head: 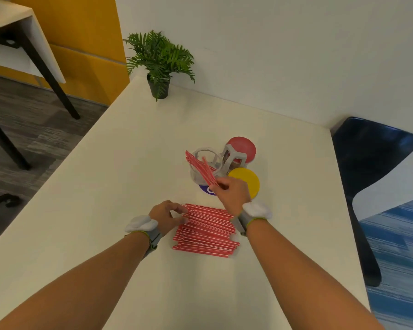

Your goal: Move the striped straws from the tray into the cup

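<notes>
A pile of red-and-white striped straws (206, 231) lies flat on the white table, near its middle front. Whatever tray is under them is hidden. My left hand (168, 215) rests at the pile's left end, fingertips pinching the ends of the top straws. My right hand (231, 192) is raised beyond the pile and holds a small bunch of striped straws (200, 166) that slants up and left across the clear cup (204, 164). The bunch's far ends reach past the cup's left rim.
A small stool-shaped holder with a red round top (240, 152) stands right of the cup. A yellow disc (246, 181) and a purple disc (206, 188) lie by my right hand. A potted plant (159, 65) sits at the table's far corner. A blue chair (367, 153) stands on the right.
</notes>
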Demonstrator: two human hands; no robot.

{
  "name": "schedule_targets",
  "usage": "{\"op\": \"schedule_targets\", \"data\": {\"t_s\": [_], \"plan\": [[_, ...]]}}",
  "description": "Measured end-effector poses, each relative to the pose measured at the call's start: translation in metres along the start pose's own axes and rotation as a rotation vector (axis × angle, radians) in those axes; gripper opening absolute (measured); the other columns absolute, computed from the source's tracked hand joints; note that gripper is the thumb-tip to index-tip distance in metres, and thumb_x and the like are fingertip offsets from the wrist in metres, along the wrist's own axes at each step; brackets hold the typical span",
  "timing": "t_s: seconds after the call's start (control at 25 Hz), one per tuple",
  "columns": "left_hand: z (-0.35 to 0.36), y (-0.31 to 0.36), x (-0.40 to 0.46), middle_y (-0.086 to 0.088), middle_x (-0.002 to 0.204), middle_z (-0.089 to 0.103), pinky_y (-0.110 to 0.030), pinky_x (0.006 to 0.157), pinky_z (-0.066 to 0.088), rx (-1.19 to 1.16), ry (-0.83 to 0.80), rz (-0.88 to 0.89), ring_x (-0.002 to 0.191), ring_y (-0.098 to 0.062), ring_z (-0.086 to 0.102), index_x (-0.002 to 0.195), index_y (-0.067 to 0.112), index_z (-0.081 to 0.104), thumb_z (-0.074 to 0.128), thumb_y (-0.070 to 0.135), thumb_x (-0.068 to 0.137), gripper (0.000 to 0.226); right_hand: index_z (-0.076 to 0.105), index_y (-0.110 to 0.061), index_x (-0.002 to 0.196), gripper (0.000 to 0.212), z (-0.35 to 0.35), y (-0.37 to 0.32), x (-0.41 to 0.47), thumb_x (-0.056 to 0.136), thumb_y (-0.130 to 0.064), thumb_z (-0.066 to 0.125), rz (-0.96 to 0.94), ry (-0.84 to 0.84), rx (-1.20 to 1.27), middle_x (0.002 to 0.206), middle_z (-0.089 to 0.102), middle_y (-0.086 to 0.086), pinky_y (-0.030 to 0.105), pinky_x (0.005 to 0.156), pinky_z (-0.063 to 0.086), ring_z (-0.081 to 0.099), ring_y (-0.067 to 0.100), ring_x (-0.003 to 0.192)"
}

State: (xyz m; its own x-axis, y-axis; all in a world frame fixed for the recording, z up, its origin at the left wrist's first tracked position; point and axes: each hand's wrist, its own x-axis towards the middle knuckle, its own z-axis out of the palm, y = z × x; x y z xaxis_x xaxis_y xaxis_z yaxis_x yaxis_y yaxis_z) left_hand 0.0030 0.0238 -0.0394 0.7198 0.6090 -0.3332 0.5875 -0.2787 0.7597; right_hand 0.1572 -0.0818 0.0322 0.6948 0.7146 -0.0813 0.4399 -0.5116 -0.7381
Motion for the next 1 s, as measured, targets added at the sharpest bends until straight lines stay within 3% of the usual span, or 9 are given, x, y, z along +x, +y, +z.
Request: {"op": "schedule_targets", "data": {"t_s": [0.12, 0.24, 0.32, 0.44, 0.52, 0.64, 0.72, 0.84, 1.0], "plan": [[0.004, 0.002, 0.001, 0.002, 0.091, 0.051, -0.024, 0.074, 0.037, 0.059, -0.041, 0.000, 0.067, -0.015, 0.048, 0.099, 0.018, 0.069, 0.078, 0.025, 0.068, 0.034, 0.067, -0.010, 0.105, 0.023, -0.003, -0.028, 0.031, 0.084, -0.017, 0.062, -0.023, 0.074, 0.158, 0.093, 0.072, 0.010, 0.002, 0.058, 0.039, 0.058, 0.010, 0.078], [0.006, 0.000, 0.003, 0.002, 0.094, 0.050, -0.023, 0.076, 0.037, 0.077, -0.046, -0.004, 0.076, -0.017, 0.047, 0.100, 0.020, 0.070, 0.079, 0.024, 0.066, 0.034, 0.071, -0.009, 0.097, 0.019, 0.000, -0.040, 0.065, 0.084, -0.019, 0.061, -0.019, 0.089, 0.168, 0.063, 0.067, -0.011, 0.006, 0.053, 0.037, 0.055, -0.006, 0.053], [0.006, -0.002, 0.003, 0.003, 0.096, 0.049, -0.023, 0.079, 0.037, 0.103, -0.067, 0.010, 0.079, -0.016, 0.047, 0.102, 0.022, 0.069, 0.079, 0.025, 0.066, 0.037, 0.071, -0.006, 0.088, 0.019, 0.001, -0.042, 0.082, 0.085, -0.021, 0.059, -0.018, 0.055, 0.146, 0.050, 0.059, -0.012, 0.015, 0.055, 0.039, 0.052, -0.001, 0.047], [0.006, -0.002, 0.006, 0.003, 0.098, 0.046, -0.023, 0.081, 0.038, 0.134, -0.095, 0.027, 0.083, -0.015, 0.046, 0.107, 0.024, 0.067, 0.079, 0.026, 0.065, 0.044, 0.070, -0.010, 0.088, 0.019, 0.008, -0.045, 0.094, 0.087, -0.024, 0.057, -0.034, 0.019, 0.128, 0.067, 0.060, 0.005, 0.026, 0.062, 0.040, 0.052, 0.017, 0.064], [0.005, 0.001, 0.006, 0.002, 0.099, 0.044, -0.022, 0.081, 0.037, 0.169, -0.125, 0.040, 0.085, -0.018, 0.048, 0.113, 0.025, 0.063, 0.079, 0.026, 0.065, 0.050, 0.070, -0.009, 0.090, 0.020, 0.014, -0.046, 0.093, 0.088, -0.022, 0.055, -0.053, 0.018, 0.086, 0.072, 0.059, 0.006, 0.020, 0.057, 0.037, 0.050, 0.021, 0.067], [0.005, 0.003, 0.009, 0.000, 0.102, 0.044, -0.022, 0.084, 0.036, 0.240, -0.159, 0.054, 0.099, -0.026, 0.055, 0.120, 0.027, 0.059, 0.077, 0.028, 0.068, 0.055, 0.069, -0.003, 0.093, 0.020, 0.026, -0.040, 0.089, 0.089, -0.016, 0.054, -0.022, -0.006, 0.081, 0.062, 0.057, 0.002, 0.012, 0.044, 0.033, 0.047, 0.015, 0.055], [0.005, 0.004, 0.010, 0.000, 0.102, 0.043, -0.024, 0.088, 0.039, 0.260, -0.167, 0.063, 0.105, -0.026, 0.054, 0.120, 0.027, 0.059, 0.075, 0.027, 0.070, 0.052, 0.069, -0.005, 0.094, 0.019, 0.031, -0.033, 0.086, 0.089, -0.015, 0.053, 0.000, -0.005, 0.065, 0.075, 0.067, 0.006, 0.010, 0.050, 0.034, 0.051, 0.016, 0.061], [0.006, 0.005, 0.010, 0.000, 0.103, 0.045, -0.026, 0.091, 0.041, 0.271, -0.145, 0.084, 0.104, -0.024, 0.054, 0.113, 0.025, 0.064, 0.073, 0.025, 0.072, 0.042, 0.067, -0.008, 0.098, 0.017, 0.032, -0.028, 0.084, 0.088, -0.014, 0.055, -0.006, 0.014, 0.030, 0.100, 0.071, 0.013, 0.018, 0.071, 0.040, 0.061, 0.024, 0.084], [0.010, 0.002, 0.012, 0.002, 0.098, 0.047, -0.023, 0.080, 0.039, 0.232, -0.102, 0.084, 0.085, -0.016, 0.048, 0.102, 0.022, 0.070, 0.076, 0.024, 0.070, 0.033, 0.065, -0.009, 0.104, 0.020, 0.030, -0.024, 0.079, 0.086, -0.012, 0.057, -0.006, 0.019, -0.010, 0.106, 0.069, 0.013, 0.027, 0.083, 0.047, 0.063, 0.026, 0.097]]}}
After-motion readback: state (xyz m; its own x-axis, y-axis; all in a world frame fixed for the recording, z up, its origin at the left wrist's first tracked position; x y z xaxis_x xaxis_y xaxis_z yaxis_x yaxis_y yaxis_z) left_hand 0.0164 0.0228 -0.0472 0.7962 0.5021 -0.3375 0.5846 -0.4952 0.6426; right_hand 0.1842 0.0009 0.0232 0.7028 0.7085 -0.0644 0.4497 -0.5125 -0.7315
